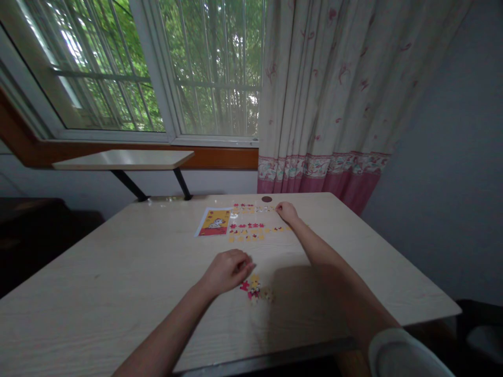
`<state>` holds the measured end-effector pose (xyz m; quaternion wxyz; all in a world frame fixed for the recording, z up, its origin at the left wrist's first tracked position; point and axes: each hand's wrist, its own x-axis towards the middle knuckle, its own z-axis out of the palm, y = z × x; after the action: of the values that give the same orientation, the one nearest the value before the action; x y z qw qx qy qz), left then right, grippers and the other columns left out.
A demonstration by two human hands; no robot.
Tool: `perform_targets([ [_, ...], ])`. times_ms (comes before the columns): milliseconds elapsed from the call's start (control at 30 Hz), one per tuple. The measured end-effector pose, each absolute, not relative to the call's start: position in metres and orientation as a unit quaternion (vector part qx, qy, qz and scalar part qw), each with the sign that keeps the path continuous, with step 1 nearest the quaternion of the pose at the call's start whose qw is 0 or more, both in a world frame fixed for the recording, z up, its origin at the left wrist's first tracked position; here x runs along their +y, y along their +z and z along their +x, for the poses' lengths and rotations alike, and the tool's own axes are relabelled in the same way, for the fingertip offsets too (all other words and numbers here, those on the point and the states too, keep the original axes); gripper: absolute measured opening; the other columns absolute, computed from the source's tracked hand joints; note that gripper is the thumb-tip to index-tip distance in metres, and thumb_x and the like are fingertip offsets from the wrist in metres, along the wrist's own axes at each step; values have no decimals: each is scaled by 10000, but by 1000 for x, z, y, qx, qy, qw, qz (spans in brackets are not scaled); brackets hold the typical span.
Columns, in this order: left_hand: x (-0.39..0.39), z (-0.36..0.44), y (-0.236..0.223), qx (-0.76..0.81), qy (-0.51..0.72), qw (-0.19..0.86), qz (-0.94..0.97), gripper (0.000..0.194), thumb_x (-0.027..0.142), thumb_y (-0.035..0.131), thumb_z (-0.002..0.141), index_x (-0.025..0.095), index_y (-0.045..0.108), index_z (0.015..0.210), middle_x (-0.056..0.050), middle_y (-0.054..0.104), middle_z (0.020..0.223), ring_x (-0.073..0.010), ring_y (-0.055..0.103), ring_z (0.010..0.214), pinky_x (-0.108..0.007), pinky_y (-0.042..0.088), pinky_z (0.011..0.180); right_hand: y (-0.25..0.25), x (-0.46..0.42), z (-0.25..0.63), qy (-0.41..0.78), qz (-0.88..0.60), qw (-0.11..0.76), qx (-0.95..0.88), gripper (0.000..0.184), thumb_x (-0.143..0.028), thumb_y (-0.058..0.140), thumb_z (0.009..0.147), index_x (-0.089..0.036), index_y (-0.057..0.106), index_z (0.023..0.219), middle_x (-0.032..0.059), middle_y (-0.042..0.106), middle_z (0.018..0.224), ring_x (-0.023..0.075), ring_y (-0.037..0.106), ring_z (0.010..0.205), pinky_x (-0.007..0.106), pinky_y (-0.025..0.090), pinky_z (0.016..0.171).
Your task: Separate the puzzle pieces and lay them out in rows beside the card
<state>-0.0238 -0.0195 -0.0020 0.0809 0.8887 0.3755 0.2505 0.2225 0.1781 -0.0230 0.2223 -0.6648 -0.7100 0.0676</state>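
Note:
My right hand (287, 211) reaches to the far part of the table, fingertips pinched on a small jigsaw puzzle piece at the right end of the upper rows of puzzle pieces (245, 210). Most of that piece is hidden by the fingers. Lower rows of red and yellow puzzle pieces (247, 232) lie just nearer. My left hand (230, 271) rests on the table with its fingers curled; whatever they hold, if anything, is hidden. Close beside it is a small heap of loose puzzle pieces (254, 289). A printed picture (214, 222) of a white animal on yellow and red lies left of the rows.
The pale wooden table (129, 267) has a dark round disc (266, 199) at its far edge. A raised shelf (126, 159) on black supports stands at the back left. Behind are a barred window (212, 68) and a patterned curtain (326, 94).

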Motion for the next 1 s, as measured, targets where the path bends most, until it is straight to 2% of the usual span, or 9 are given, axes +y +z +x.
perform_targets([
  [700, -16, -26, -4, 383, 243, 88, 887, 289, 325, 419, 873, 159, 525, 662, -3, 528, 613, -110, 478, 579, -215, 342, 553, -27, 175, 223, 103, -655, 271, -697, 141, -192, 537, 777, -181, 664, 838, 51, 678, 867, 147, 589, 818, 223, 405, 709],
  [867, -17, -25, -3, 386, 243, 78, 887, 303, 323, 410, 877, 159, 509, 642, 0, 512, 594, -109, 468, 565, -214, 328, 537, -15, 163, 225, 100, -622, 307, -714, 167, -182, 508, 784, -146, 652, 859, 66, 670, 851, 140, 582, 780, 219, 403, 694],
  [1000, -15, -28, -2, 393, 224, 58, 890, 302, 332, 392, 883, 161, 531, 677, -13, 547, 630, -118, 494, 592, -219, 340, 557, -3, 135, 225, 104, -571, 329, -744, 177, -204, 498, 797, -150, 641, 885, 36, 658, 819, 115, 567, 727, 206, 402, 683],
])
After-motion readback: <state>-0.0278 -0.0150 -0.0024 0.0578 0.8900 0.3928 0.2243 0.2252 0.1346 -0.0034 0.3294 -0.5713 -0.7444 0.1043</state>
